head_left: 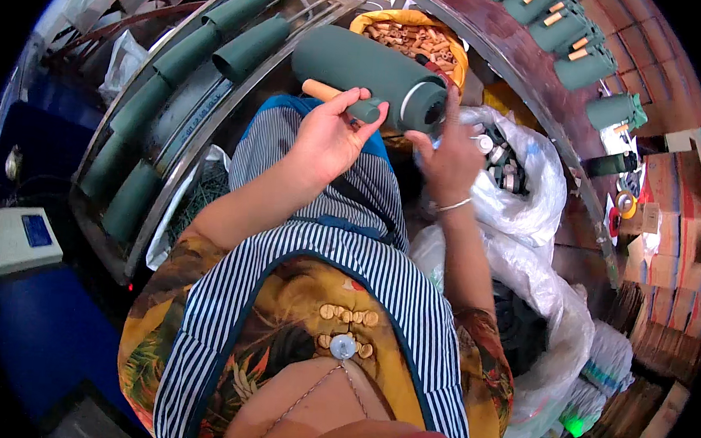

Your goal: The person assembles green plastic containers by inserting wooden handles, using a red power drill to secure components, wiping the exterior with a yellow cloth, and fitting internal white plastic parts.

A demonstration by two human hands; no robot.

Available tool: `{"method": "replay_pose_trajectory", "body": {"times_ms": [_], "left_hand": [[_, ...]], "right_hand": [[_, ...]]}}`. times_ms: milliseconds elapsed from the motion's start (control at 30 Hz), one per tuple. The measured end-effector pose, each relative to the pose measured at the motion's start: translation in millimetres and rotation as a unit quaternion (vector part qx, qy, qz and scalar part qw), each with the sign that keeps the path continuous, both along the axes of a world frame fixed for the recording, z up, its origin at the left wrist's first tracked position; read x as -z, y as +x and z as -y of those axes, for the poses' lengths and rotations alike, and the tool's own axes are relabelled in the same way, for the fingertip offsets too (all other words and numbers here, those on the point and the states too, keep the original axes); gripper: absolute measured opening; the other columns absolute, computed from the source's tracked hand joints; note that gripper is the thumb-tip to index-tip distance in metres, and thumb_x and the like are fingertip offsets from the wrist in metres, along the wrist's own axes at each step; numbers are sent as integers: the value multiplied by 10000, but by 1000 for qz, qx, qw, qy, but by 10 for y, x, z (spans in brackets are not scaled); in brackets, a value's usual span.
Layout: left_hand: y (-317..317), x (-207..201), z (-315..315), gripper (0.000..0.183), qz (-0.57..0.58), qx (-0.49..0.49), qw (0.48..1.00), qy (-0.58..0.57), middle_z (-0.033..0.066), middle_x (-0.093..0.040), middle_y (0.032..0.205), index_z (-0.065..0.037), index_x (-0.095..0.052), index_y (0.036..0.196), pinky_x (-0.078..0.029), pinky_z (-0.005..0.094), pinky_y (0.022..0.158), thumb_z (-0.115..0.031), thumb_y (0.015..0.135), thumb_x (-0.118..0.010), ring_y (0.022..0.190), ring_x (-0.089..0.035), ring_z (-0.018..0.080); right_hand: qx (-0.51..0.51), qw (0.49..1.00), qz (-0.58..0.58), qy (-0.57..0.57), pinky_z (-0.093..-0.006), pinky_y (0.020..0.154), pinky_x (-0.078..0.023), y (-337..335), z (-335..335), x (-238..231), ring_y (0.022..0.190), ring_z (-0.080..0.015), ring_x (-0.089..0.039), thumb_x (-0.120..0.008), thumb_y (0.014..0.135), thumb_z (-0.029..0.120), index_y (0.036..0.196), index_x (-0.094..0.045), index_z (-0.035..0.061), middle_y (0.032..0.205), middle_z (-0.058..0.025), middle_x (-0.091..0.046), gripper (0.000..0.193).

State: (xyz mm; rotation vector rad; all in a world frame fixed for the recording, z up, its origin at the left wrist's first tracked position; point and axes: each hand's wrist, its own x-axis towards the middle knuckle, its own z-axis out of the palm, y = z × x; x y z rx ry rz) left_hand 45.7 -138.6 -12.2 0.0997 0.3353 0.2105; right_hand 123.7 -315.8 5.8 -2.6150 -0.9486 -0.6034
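Observation:
A dark green flask body [352,58] lies on its side across my lap, its mouth toward the right with a pale ring round the neck. A handle with a wood-coloured grip [319,90] and a green end runs along the flask's near side. My left hand [331,136] is closed on the handle, thumb and fingers pinching its green end. Beside the flask's mouth is my right hand [455,155], slightly blurred. Its index finger points up past the rim and its thumb stands apart; whether it touches the rim I cannot tell.
A yellow-lined container [411,18] beyond the flask holds many wood-coloured grips. To my right are clear plastic bags [539,214] of dark parts. Several green flask bodies [252,48] lie on a left-hand rack; flasks with handles [580,68] stand at far right, near stacked cartons [670,238].

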Motion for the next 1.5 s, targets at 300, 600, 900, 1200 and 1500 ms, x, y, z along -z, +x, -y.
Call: {"method": "replay_pose_trajectory", "body": {"times_ms": [300,600,900,1200,1500], "left_hand": [[118,204,-2,70,30,-13,991,128,121,-575,991,23,-545,951,-480,450,1002,-39,926,-566,979,-576,252],[147,566,142,243,117,26,852,510,91,-530,1040,-66,-359,1105,-488,337,888,25,938,-510,924,-573,177],[-24,66,-1047,359,6,16,554,832,122,-579,1224,8,-520,1271,-427,309,991,-9,916,-571,1144,-550,198],[-437,484,-1648,354,-115,76,481,866,103,-651,1088,-35,-653,1130,-436,303,923,-83,783,-703,1035,-595,208],[-831,831,-1721,306,-181,-90,669,715,58,-659,1031,-22,-663,1073,-469,266,858,-32,771,-708,948,-621,152]], "right_hand": [[-39,977,-93,187,-443,1007,-398,82,-203,515,1214,-420,-459,-645,819,481,1400,-288,-91,1339,-286,-444,891],[-14,401,-666,629,-362,777,-524,48,-155,768,959,-259,-633,-269,970,615,1231,-525,43,1059,-145,-643,679],[388,891,-230,-57,-401,874,-496,-671,2180,852,999,-300,-612,-677,816,436,1117,-644,52,1129,-163,-628,489],[586,695,-327,-258,-450,868,-489,-974,3104,143,1030,-375,-606,-710,732,276,1184,-600,55,1104,-219,-632,515],[-15,981,-159,-106,-437,747,-452,218,-62,1237,873,-327,-572,-698,790,387,1328,-498,98,943,-158,-610,642]]}}
